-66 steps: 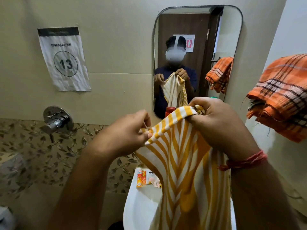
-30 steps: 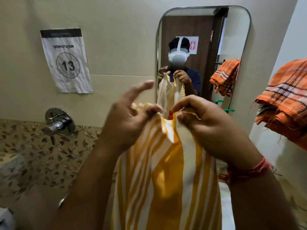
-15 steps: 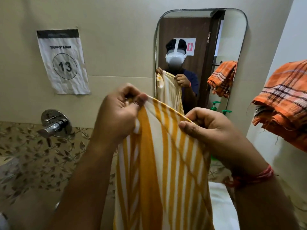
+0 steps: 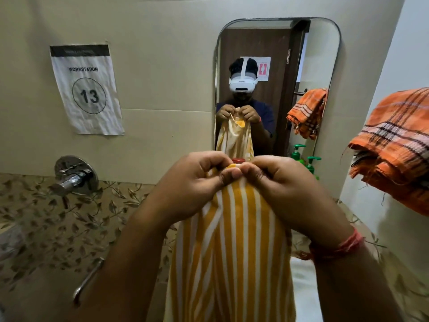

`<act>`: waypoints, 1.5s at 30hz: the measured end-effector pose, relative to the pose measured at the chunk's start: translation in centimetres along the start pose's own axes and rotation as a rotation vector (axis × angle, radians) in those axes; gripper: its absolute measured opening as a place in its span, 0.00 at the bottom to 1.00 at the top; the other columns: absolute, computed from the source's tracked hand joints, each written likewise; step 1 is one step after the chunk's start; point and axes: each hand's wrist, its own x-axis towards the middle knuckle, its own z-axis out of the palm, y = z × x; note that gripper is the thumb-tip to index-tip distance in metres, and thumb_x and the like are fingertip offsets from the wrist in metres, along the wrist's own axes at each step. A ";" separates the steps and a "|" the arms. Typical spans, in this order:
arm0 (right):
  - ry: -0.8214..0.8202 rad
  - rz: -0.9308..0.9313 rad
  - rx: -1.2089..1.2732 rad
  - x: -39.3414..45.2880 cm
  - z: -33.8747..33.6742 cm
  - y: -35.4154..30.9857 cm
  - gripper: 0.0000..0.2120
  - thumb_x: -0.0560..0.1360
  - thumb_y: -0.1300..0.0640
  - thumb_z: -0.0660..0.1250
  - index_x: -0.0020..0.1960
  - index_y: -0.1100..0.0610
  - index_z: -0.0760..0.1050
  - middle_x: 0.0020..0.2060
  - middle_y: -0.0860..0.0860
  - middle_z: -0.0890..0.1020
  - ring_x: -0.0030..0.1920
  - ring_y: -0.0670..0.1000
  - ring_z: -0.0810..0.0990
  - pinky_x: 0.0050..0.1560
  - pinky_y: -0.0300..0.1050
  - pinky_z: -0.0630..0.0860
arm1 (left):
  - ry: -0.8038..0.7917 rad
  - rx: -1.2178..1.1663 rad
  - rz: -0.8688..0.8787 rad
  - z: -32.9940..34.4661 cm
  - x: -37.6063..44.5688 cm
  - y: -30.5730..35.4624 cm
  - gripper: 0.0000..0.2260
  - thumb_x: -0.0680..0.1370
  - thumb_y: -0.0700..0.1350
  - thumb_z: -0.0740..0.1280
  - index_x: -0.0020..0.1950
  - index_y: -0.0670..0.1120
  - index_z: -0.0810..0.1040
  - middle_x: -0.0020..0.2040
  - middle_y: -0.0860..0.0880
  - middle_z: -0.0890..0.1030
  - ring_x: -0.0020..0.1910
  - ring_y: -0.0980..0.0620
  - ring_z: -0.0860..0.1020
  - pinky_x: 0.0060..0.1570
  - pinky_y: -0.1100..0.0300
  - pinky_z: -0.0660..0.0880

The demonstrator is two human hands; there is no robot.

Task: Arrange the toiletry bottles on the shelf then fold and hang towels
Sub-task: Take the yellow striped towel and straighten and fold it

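A yellow and white striped towel (image 4: 232, 247) hangs straight down in front of me, held up at chest height. My left hand (image 4: 192, 184) and my right hand (image 4: 281, 184) sit side by side and both pinch its top edge, their fingertips almost touching. An orange plaid towel (image 4: 394, 147) hangs folded at the right edge. Two green pump bottles (image 4: 310, 165) stand by the mirror's lower right corner. A red cap (image 4: 238, 160) peeks out just above my fingers. The towel hides what stands behind it.
A wall mirror (image 4: 276, 54) faces me and reflects a person holding the towel. A chrome tap (image 4: 72, 177) juts from the left wall under a "Workstation 13" paper sign (image 4: 86, 89). A white basin (image 4: 301, 287) shows below right of the towel.
My hands have come together, bringing the towel's two top corners side by side. The towel now hangs narrower than half a second ago.
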 end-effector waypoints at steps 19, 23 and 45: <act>0.153 -0.160 0.277 -0.7 2.5 -1.8 0.09 0.80 0.62 0.63 0.57 0.57 0.79 0.44 0.49 0.83 0.47 0.47 0.83 0.48 0.44 0.82 | 0.255 0.171 0.054 -0.8 -0.2 3.3 0.05 0.80 0.48 0.69 0.45 0.53 0.82 0.36 0.58 0.82 0.39 0.60 0.80 0.37 0.74 0.71; 0.198 -0.128 -0.002 -0.3 3.7 -1.8 0.05 0.77 0.59 0.63 0.50 0.50 0.73 0.38 0.42 0.77 0.42 0.39 0.77 0.40 0.29 0.74 | 0.267 0.181 0.037 -0.4 -0.3 2.6 0.06 0.80 0.49 0.70 0.42 0.56 0.82 0.38 0.61 0.82 0.39 0.62 0.80 0.36 0.74 0.71; 0.100 -0.015 0.200 0.0 3.8 -1.2 0.13 0.83 0.48 0.59 0.48 0.54 0.77 0.39 0.50 0.80 0.41 0.46 0.78 0.41 0.42 0.76 | -0.140 -0.068 -0.133 0.0 -2.1 -0.9 0.15 0.76 0.55 0.69 0.59 0.51 0.82 0.48 0.54 0.85 0.48 0.56 0.84 0.47 0.62 0.80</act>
